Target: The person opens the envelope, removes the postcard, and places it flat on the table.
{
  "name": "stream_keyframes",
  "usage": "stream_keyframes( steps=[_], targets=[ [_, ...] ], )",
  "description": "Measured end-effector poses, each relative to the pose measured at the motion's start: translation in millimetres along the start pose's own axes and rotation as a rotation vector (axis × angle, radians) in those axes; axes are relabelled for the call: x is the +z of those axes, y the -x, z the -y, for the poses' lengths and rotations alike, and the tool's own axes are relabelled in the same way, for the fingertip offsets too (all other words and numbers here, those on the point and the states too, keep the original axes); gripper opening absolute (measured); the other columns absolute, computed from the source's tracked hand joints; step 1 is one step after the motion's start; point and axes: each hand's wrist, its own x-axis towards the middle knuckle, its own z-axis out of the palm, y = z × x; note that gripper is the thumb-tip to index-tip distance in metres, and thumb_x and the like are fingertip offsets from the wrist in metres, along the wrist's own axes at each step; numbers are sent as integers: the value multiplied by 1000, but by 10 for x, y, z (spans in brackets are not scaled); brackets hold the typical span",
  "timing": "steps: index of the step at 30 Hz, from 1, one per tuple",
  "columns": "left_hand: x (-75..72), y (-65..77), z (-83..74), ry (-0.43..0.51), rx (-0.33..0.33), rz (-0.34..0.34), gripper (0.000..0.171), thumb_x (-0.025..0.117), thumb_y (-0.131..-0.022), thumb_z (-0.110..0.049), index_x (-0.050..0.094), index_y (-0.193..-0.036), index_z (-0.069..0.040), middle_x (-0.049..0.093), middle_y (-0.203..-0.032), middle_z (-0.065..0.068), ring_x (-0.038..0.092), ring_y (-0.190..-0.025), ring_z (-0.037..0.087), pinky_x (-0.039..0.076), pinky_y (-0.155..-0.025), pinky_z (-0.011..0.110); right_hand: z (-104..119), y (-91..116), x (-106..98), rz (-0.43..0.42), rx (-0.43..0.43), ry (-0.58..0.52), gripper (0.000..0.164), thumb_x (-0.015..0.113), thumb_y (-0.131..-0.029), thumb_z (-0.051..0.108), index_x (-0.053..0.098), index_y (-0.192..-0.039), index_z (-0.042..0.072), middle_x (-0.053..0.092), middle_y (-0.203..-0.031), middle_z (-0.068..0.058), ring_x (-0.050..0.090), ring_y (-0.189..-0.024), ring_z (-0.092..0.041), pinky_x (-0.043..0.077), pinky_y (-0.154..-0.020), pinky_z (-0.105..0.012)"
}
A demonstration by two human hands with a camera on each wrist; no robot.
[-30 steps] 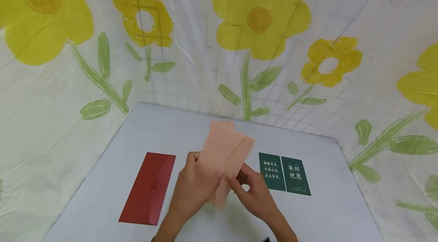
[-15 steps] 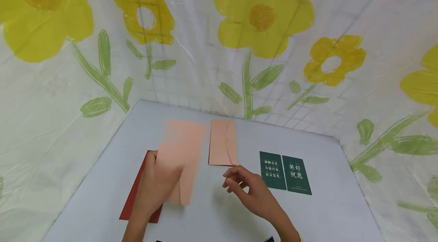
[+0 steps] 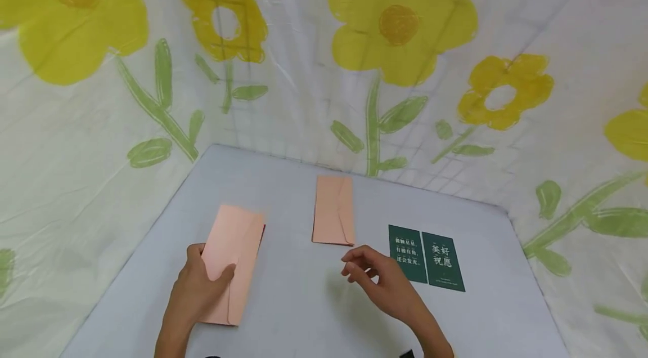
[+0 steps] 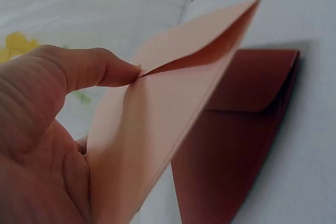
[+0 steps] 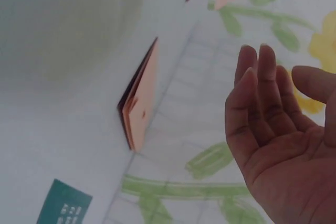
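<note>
While I am watching from afar, the left hand (image 3: 197,285) is pinching a pink envelope (image 3: 240,251), tilted above the red envelope (image 4: 210,150); whether they are touching anywhere, I cannot quite tell. Because its flap is gaping beside the thumb, I am judging that pressing down could crease it, and scraping could shift the red one. The right hand (image 3: 385,282) is hovering with loosely bent fingers, holding nothing, near two green cards (image 3: 443,262). Beyond, a pink stack (image 3: 331,211) is lying flat.

Two cards (image 3: 442,262) lie right of the envelopes (image 3: 328,209).
</note>
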Motion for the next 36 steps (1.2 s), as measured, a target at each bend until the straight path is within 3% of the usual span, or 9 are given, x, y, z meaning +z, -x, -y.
stream_keyframes(
  steps=[10, 16, 23, 26, 29, 36],
  targets=[
    [124, -101, 138, -92, 2, -24, 83, 74, -97, -35, 27, -146, 12, 56, -134, 38, 66, -99, 37, 55, -74, 52, -22, -8, 2, 15, 12, 2, 11, 62, -110, 26, 65, -119, 31, 75, -101, 12, 74, -88, -13, 60, -79, -31],
    [177, -78, 131, -146, 25, -68, 80, 74, -96, -33, 32, -145, 14, 43, -136, 36, 65, -95, 42, 55, -75, 57, -7, -18, 0, 24, -11, -6, 9, 62, -110, 27, 65, -118, 30, 75, -100, 13, 74, -88, -15, 60, -79, -32],
    [265, -17, 121, -285, 80, -216, 76, 77, -93, -35, 44, -136, 18, 44, -125, 37, 51, -108, 55, 49, -80, 66, -70, -89, -45, 39, -3, 27, 11, 61, -110, 28, 65, -120, 29, 76, -102, 4, 75, -90, -19, 61, -80, -32],
    [299, 14, 125, -330, 75, -251, 76, 78, -92, -37, 45, -131, 19, 42, -123, 39, 45, -110, 57, 44, -81, 66, -102, -128, -73, 31, 20, 40, 11, 61, -110, 27, 65, -121, 29, 75, -101, 6, 75, -89, -20, 60, -79, -31],
    [316, 31, 123, -335, 59, -247, 76, 78, -93, -38, 43, -132, 18, 39, -124, 39, 40, -111, 56, 42, -81, 65, -140, -180, -98, 17, 38, 60, 11, 61, -110, 26, 66, -120, 26, 74, -99, 9, 74, -88, -21, 60, -78, -31],
    [297, 35, 82, -322, 37, -196, 79, 74, -96, -41, 38, -137, 17, 38, -128, 38, 35, -115, 55, 40, -87, 66, -287, -393, -164, -72, 54, 183, 13, 62, -110, 21, 68, -119, 16, 75, -97, -1, 73, -82, -21, 57, -69, -29]
  ],
)
